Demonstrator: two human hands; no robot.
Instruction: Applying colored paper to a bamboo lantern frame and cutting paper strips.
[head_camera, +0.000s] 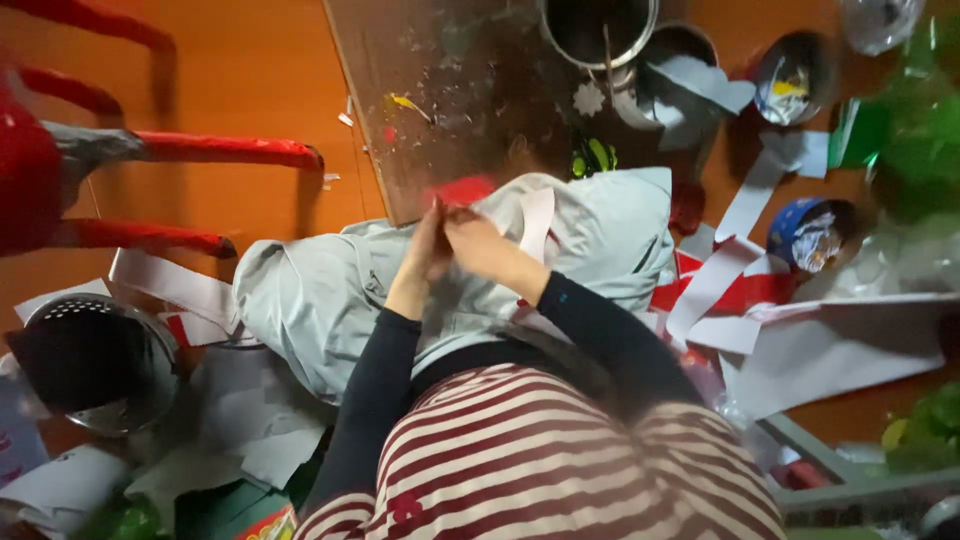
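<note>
Left of grey jacket (330, 290): red stool (120, 150), metal colander (95, 360). Over jacket: left hand (425, 250) and right hand (470, 235) pressed close, fingers pinching red paper piece (462, 190). Right of jacket: white paper strips (720, 270), blue bowl (810, 235) on orange floor (250, 70).

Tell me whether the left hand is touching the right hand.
Touching. The head view shows the left hand pressed against the right hand with no gap, both meeting at the red paper piece.

Matt red paper (462, 190); soft grey cloth jacket (600, 240); perforated shiny metal colander (95, 365); glossy red plastic chair (150, 150); smooth orange floor (250, 60).
</note>
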